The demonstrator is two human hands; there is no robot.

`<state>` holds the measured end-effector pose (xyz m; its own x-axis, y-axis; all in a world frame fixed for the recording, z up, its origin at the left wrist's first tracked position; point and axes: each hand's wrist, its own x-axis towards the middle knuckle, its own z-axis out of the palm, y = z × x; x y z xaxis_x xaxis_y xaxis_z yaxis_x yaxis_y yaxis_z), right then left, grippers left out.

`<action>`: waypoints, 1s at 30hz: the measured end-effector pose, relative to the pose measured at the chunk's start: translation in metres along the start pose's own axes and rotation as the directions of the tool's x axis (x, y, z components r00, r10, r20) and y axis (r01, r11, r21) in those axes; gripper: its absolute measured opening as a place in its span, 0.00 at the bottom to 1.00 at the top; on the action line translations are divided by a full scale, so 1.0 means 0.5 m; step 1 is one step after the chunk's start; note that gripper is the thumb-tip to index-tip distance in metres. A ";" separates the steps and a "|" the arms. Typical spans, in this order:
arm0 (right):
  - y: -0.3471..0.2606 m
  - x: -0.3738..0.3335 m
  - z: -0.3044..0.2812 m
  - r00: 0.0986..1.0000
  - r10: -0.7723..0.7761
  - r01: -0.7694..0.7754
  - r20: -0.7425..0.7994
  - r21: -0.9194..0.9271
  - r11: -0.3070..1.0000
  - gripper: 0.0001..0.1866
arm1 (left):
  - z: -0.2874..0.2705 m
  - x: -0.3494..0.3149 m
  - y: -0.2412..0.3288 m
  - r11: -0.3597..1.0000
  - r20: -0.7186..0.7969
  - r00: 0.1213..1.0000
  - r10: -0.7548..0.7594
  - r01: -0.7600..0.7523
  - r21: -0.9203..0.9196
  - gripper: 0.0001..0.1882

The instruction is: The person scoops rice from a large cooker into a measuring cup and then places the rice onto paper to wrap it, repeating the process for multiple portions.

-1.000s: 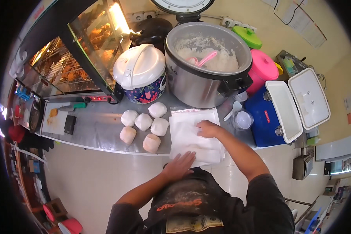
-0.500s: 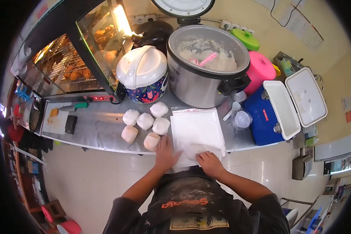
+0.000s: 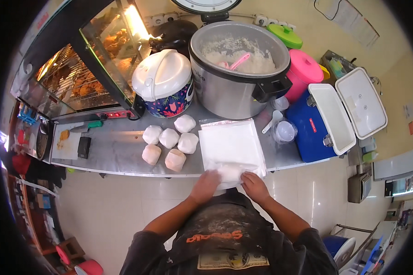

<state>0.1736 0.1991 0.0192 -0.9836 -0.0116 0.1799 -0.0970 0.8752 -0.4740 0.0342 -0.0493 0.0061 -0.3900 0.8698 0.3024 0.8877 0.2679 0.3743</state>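
Note:
At the counter's near edge, my left hand [image 3: 205, 185] and my right hand [image 3: 255, 187] are closed on the two ends of a white paper-wrapped bundle [image 3: 231, 175]. What the paper covers is hidden. The bundle sits over the near end of a stack of white paper sheets [image 3: 230, 143]. Left of the stack are several rounded paper-wrapped parcels [image 3: 169, 138]. The nearest of them, a pinkish parcel [image 3: 175, 160], lies just beyond my left hand, apart from it.
Behind the sheets stands a large open cooker of rice [image 3: 229, 94] with a pink scoop [image 3: 239, 61]. A flowered rice container [image 3: 170, 101] and lit food warmer [image 3: 69, 82] are left. Rightward are a white spoon [image 3: 273, 121], clear cups [image 3: 285, 131] and an open blue cooler [image 3: 307, 130].
My left hand has moved right, from beside the near parcel to the paper's left end. The paper now forms a rounded bundle between both hands. The view has shifted slightly.

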 end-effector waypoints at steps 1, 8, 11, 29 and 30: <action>0.004 0.010 -0.004 1.000 -0.014 0.014 0.011 -0.030 0.999 0.16 | 0.007 -0.012 -0.007 0.999 -0.005 0.999 -0.040 0.040 -0.004 0.21; 0.044 0.096 -0.064 0.942 0.202 -0.239 0.268 0.113 0.964 0.07 | -0.048 0.070 -0.050 0.952 0.397 0.874 -0.280 0.305 0.000 0.18; 0.068 0.163 -0.078 0.803 0.350 -0.481 0.482 0.179 0.858 0.12 | -0.076 0.139 -0.085 0.847 0.539 0.760 -0.363 0.510 -0.148 0.16; 0.070 0.162 0.002 0.984 0.165 -0.152 0.066 -0.171 0.974 0.12 | 0.032 0.136 -0.009 0.891 0.000 0.899 -0.439 0.435 0.131 0.12; 0.056 0.145 0.009 0.992 0.114 -0.103 0.058 -0.172 0.980 0.14 | 0.040 0.116 0.009 0.892 -0.082 0.903 -0.421 0.429 0.142 0.13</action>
<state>0.0992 0.2209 0.0151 -0.9954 0.0603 0.0746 0.0320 0.9420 -0.3341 0.0203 0.0107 0.0076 -0.7461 0.6390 0.1870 0.6595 0.6707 0.3394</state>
